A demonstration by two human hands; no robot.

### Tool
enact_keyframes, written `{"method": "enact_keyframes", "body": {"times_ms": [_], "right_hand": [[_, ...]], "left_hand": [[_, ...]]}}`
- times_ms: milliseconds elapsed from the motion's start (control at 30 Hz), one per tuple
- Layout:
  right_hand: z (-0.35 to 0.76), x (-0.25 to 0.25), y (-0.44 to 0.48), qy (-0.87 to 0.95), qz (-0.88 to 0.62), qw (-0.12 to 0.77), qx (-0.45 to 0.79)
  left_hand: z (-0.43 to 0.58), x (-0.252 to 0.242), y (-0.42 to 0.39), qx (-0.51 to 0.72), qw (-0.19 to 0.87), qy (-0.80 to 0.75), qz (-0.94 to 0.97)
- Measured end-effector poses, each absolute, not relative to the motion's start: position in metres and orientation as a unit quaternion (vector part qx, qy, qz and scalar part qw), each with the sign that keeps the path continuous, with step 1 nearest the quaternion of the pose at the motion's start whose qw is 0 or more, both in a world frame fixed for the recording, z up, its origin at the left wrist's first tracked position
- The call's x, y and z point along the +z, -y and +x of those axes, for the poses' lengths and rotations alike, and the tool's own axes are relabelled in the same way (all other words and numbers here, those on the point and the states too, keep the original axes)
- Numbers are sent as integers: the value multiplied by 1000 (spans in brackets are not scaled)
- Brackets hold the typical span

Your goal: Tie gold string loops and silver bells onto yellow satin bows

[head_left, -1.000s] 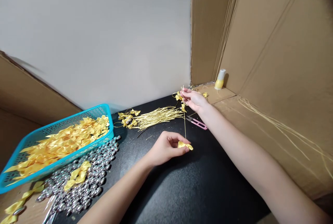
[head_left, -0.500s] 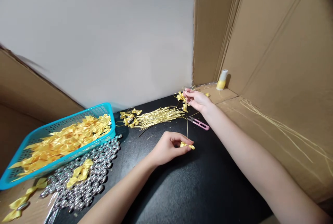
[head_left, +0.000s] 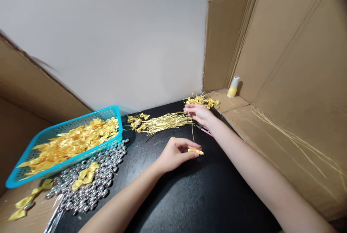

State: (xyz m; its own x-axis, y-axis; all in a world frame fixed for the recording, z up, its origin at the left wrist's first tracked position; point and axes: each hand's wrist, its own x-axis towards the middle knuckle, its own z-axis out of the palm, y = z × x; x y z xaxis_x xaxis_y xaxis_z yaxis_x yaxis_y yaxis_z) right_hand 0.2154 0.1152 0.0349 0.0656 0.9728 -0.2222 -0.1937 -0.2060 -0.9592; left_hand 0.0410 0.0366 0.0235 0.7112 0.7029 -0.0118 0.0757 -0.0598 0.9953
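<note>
My left hand [head_left: 179, 154] is closed in a pinch on a small yellow ribbon bow [head_left: 195, 151] above the black table. A thin gold cord [head_left: 193, 132] rises from the bow toward my right hand [head_left: 197, 113]. The fingers of my right hand are drawn together on the cord's upper part, though its end is hidden. Beside that hand lies a bundle of cut gold cords [head_left: 168, 122]. Small pink-handled thread snips [head_left: 205, 130] show partly under my right wrist. Behind the hand sits a pile of yellow bows with cord loops [head_left: 202, 100].
A blue plastic basket [head_left: 120, 128] full of yellow bows stands at left. Silver beads [head_left: 105, 175] are spread in front of it, with a few bows [head_left: 86, 176] on top. A white-and-yellow thread cone [head_left: 233, 87] stands at the back right by the cardboard wall [head_left: 292, 52].
My right hand has come down and slightly left, and the cord is less taut. More of the looped bows show behind it. My left hand keeps its pinch on the bow.
</note>
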Motion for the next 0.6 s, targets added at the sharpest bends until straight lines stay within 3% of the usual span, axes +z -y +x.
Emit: {"method": "enact_keyframes", "body": {"times_ms": [100,267,600], "right_hand": [[198,18,-108,430,-553,452,552],[179,-2,-104,516,-589,404,474],[188,25,-32,640,-572,410,309]], "left_hand": [[41,19,-34,298,706,-322,556],[25,13,-20,312,737,-393,453],[-3,6,6,298,806,-373,349]]}}
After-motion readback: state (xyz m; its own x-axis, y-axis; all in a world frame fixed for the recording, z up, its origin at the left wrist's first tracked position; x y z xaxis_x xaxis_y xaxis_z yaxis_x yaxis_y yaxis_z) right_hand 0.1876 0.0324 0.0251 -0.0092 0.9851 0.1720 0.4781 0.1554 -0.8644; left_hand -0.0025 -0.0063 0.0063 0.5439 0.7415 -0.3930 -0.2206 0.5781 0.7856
